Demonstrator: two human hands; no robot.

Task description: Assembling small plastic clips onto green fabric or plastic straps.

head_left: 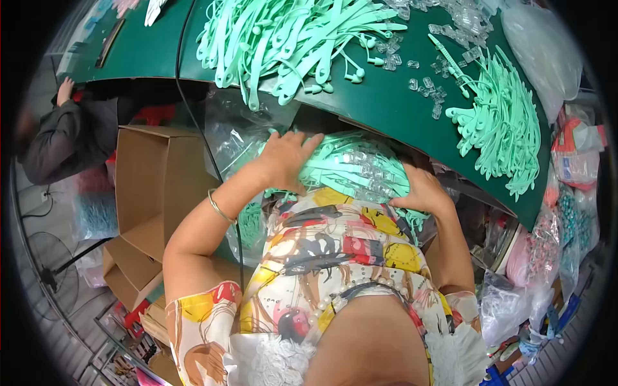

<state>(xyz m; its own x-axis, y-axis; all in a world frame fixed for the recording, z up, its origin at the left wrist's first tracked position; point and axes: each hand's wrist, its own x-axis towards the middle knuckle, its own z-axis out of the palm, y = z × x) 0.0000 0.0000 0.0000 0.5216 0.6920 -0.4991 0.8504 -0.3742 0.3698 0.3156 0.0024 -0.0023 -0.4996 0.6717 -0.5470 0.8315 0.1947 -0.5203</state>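
Below the front edge of the green surface (412, 109), in the person's lap, lies a bundle of mint-green plastic straps (351, 170) with small clear clips among them, and both hands rest on it. The left hand (286, 157) lies flat on the bundle's left end, fingers spread and pointing up toward the surface edge, pressing down rather than closed around anything; a thin bangle (220, 207) circles that wrist. The right hand (421, 190) cups the bundle's right end, palm down, fingers curled over the straps in a loose grasp. A clear plastic bag (235, 135) sits under and around the left part of the bundle.

On the surface, a large loose heap of the same green straps (290, 38) fills the upper middle, and a second pile (505, 125) lies well apart to the right. Scattered clear plastic clips (428, 83) lie between the two. An open cardboard box (151, 186) stands just left of the person's left arm. Farther left, another person in a dark sleeve (61, 138) bends at the neighbouring surface.
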